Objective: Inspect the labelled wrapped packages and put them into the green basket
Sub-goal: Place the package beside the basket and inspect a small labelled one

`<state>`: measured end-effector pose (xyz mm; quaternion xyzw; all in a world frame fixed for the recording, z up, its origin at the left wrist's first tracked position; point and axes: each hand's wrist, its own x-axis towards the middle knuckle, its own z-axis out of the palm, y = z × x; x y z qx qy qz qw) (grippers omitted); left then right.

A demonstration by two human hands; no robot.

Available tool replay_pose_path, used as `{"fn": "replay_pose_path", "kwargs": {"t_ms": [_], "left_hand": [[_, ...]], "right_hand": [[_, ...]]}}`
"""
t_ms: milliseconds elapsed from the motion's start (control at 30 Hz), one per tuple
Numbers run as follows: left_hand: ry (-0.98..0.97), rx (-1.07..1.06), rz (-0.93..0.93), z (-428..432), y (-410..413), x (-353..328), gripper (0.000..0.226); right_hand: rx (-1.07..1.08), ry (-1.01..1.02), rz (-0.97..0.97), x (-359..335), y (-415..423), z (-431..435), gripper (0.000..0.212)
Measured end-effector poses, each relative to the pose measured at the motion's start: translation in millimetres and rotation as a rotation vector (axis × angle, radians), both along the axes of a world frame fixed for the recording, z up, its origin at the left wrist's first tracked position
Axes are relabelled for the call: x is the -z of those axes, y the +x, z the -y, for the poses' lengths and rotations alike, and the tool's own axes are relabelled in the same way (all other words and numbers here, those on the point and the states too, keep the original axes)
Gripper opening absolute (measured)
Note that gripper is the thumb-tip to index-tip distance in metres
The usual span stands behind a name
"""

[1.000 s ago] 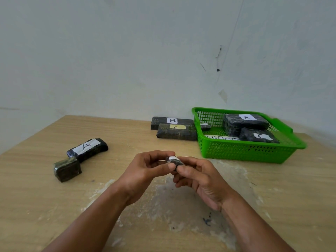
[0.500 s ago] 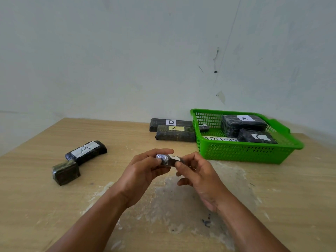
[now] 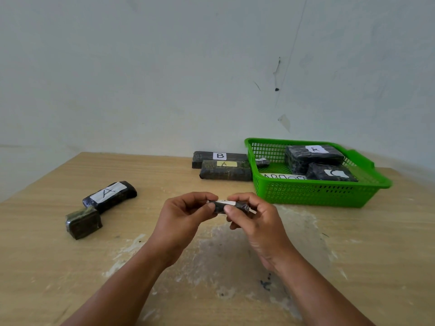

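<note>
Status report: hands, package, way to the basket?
Left hand and right hand both pinch small labelled package, label up. Green basket front-right, partly filled. Nothing between.

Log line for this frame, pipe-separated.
phase: inspect | left hand, right hand: both pinch small labelled package over table | green basket: packages inside | four packages on table outside basket

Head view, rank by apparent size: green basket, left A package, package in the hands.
Largest: green basket.
Then: left A package.
Smallest: held package, though the left hand and right hand cover part of it.
</note>
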<state>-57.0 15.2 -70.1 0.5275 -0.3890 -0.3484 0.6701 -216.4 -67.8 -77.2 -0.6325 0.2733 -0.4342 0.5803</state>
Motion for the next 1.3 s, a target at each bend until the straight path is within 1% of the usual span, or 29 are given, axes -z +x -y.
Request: {"fn": "replay_pose_path", "kwargs": {"t_ms": [33, 133, 167, 267, 367, 467, 533, 600, 700, 867, 967, 1033, 1100, 1200, 1267, 1300], "left_hand": [[0.001, -0.005, -0.004, 0.0, 0.2, -0.4, 0.016], [-0.002, -0.013, -0.032, -0.6, 2.7, -2.5, 0.016], [-0.002, -0.009, -0.035, -0.8, 3.2, -2.7, 0.016], [-0.003, 0.002, -0.037, -1.1, 2.8, -3.1, 0.016], [-0.002, 0.001, -0.051, -1.9, 3.3, -4.9, 0.016], [0.02, -0.011, -0.051, -2.1, 3.0, -6.2, 0.014], [0.039, -0.024, -0.046, -1.5, 2.1, -6.8, 0.013], [0.064, -0.048, -0.038, -1.1, 1.5, -7.4, 0.016], [0.113, -0.091, -0.011, -0.4, 1.5, -8.1, 0.018], [0.093, -0.111, -0.005, -0.4, 2.1, -7.3, 0.016], [0.07, -0.075, 0.057, -2.7, 1.3, -6.7, 0.022], [0.068, -0.057, 0.095, -3.5, 0.8, -6.5, 0.036], [0.05, -0.043, 0.065, -3.2, 0.7, -6.2, 0.047], [0.049, -0.043, 0.003, -2.4, -0.9, -5.2, 0.046], [0.054, 0.0, -0.018, -3.4, -3.9, -5.4, 0.046], [0.055, 0.029, -0.01, -4.0, -4.8, -5.6, 0.049]], "right_hand": [[-0.025, 0.026, 0.022, -0.3, 0.1, 0.5, 0.014], [-0.124, 0.137, 0.125, 0.3, -2.0, 6.0, 0.028], [-0.139, 0.15, 0.136, 0.4, -2.9, 7.5, 0.03], [-0.162, 0.141, 0.129, 1.4, -4.5, 9.5, 0.03], [-0.217, 0.177, 0.168, 1.0, -5.2, 9.6, 0.033], [-0.206, 0.17, 0.141, 0.2, -5.5, 9.8, 0.022], [-0.178, 0.174, 0.122, -1.1, -4.6, 8.7, 0.025], [-0.134, 0.133, 0.069, -1.7, -4.1, 7.5, 0.032], [-0.062, 0.008, -0.024, -0.2, -4.7, 9.5, 0.023], [-0.028, -0.051, -0.033, -1.8, -7.7, 13.3, 0.015], [-0.037, 0.0, -0.023, -2.1, -6.7, 11.2, 0.008], [-0.081, 0.052, -0.019, 0.6, -4.6, 7.7, 0.005], [-0.113, 0.084, -0.015, 3.1, -1.2, 3.8, 0.009], [-0.095, 0.089, 0.002, 4.8, 3.4, -1.2, 0.018], [-0.069, 0.078, 0.023, 4.5, 4.9, -3.0, 0.019], [-0.06, 0.079, 0.035, 4.5, 5.3, -3.2, 0.019]]}}
